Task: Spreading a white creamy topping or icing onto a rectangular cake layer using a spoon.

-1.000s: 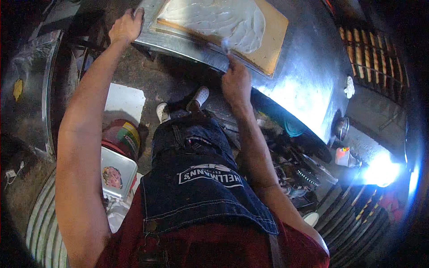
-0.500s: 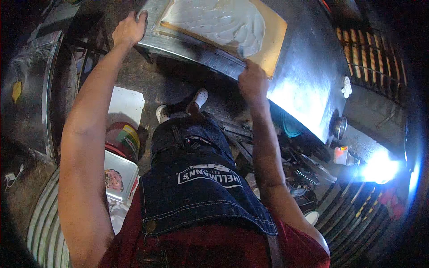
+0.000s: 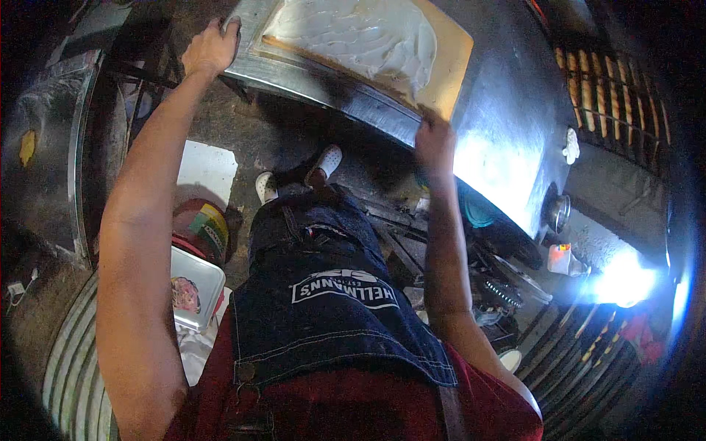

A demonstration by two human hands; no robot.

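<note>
A flat sheet of cake [image 3: 457,62] lies on the metal table [image 3: 507,66], with white cream [image 3: 360,37] spread in wavy strokes over most of it. Its right end shows bare and tan. My right hand [image 3: 435,138], blurred by motion, is closed at the near right edge of the sheet. It grips what looks like a thin spatula, whose blade is smeared and mostly hidden against the cream's edge. At the table's left corner, my left hand [image 3: 211,48] is curled over the metal edge, thumb on top.
To the right, a rack [image 3: 610,95] holds several long bread loaves. A metal bowl [image 3: 560,213] sits by the table's right side. On my left are a red bucket [image 3: 198,228] and a tray [image 3: 209,275] with a pinkish lump. A bright lamp [image 3: 625,283] glares at right.
My right hand has moved to the right and slightly nearer along the sheet's front edge. My left hand stays on the table corner.
</note>
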